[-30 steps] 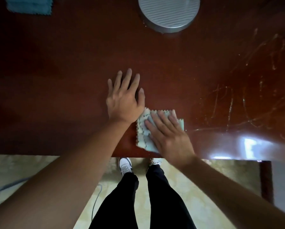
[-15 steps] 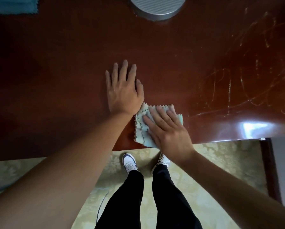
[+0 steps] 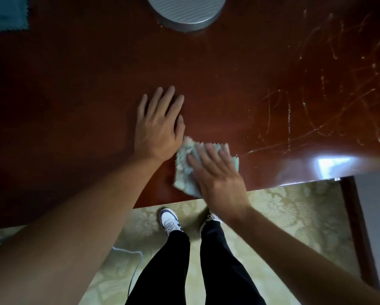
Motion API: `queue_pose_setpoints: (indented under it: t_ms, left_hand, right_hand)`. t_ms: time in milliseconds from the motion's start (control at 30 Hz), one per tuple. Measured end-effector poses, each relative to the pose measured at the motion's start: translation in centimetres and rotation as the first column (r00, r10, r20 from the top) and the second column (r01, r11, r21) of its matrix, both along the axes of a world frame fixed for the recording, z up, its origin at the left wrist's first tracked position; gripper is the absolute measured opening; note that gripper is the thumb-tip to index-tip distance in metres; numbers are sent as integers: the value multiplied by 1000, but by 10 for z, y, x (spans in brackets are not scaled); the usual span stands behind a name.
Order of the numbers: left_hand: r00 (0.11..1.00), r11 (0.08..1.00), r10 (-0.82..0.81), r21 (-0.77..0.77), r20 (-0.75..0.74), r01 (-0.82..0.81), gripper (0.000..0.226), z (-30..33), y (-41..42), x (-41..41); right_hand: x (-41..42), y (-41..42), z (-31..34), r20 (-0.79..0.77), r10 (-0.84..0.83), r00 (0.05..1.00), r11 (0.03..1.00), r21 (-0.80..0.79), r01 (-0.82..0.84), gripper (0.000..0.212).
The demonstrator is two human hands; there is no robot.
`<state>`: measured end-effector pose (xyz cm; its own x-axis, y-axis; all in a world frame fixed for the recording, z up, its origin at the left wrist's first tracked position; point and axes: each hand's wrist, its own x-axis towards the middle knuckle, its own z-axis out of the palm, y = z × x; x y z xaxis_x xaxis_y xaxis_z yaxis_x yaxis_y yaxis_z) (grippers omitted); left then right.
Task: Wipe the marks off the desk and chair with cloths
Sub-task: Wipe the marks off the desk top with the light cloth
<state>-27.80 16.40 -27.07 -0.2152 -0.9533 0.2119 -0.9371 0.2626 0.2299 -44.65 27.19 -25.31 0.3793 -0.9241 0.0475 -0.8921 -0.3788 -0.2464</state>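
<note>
A dark red-brown desk (image 3: 74, 106) fills the upper part of the head view. My right hand (image 3: 217, 177) lies flat with straight fingers on a pale green cloth (image 3: 184, 170) near the desk's front edge. My left hand (image 3: 158, 126) rests flat on the bare desk just left of the cloth, fingers spread. Pale scribbled marks (image 3: 316, 102) cover the desk to the right of the cloth. No chair is in view.
A round ribbed grey base (image 3: 186, 12) stands at the desk's far edge. A teal cloth (image 3: 6, 14) lies at the far left corner. Below the desk edge are patterned carpet (image 3: 283, 216), my legs and shoes, and a thin cable (image 3: 134, 256).
My right hand and the pale cloth have slid a little along the front edge; its fingers are blurred. My left hand has stayed flat on the desk. The camera has shifted.
</note>
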Motion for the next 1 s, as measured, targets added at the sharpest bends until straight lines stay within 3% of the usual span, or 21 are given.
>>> queue_pose_setpoints:
  t_ms: [200, 300, 367, 467, 567, 767, 1000]
  left_hand:
    - [987, 986, -156, -56, 31, 157, 43, -3, -4, -2]
    - [985, 985, -173, -26, 2, 173, 43, -6, -6, -1]
    - [986, 985, -168, -33, -20, 168, 42, -7, -5, -1]
    - [985, 984, -170, -51, -18, 169, 43, -7, -5, -1]
    - [985, 984, -172, -54, -13, 171, 44, -7, -5, -1]
    - [984, 983, -174, -69, -29, 172, 43, -11, -6, -1]
    - [986, 986, -161, -55, -30, 160, 44, -8, -4, -2]
  right_hand:
    - [-80, -131, 5, -127, -333, 934, 942, -9, 335, 45]
    - [-80, -130, 2, -88, -405, 910, 914, -40, 403, 44]
    - [-60, -87, 1, -52, -370, 927, 928, -49, 368, 44]
    - [-44, -24, 1, 18, -180, 984, 981, -68, 180, 38]
    - [-74, -50, 0, -72, -18, 997, 997, -77, 12, 36]
    - [-94, -126, 0, -95, -396, 913, 918, -49, 393, 43]
    - [-44, 6, -1, 27, -28, 999, 999, -25, 28, 39]
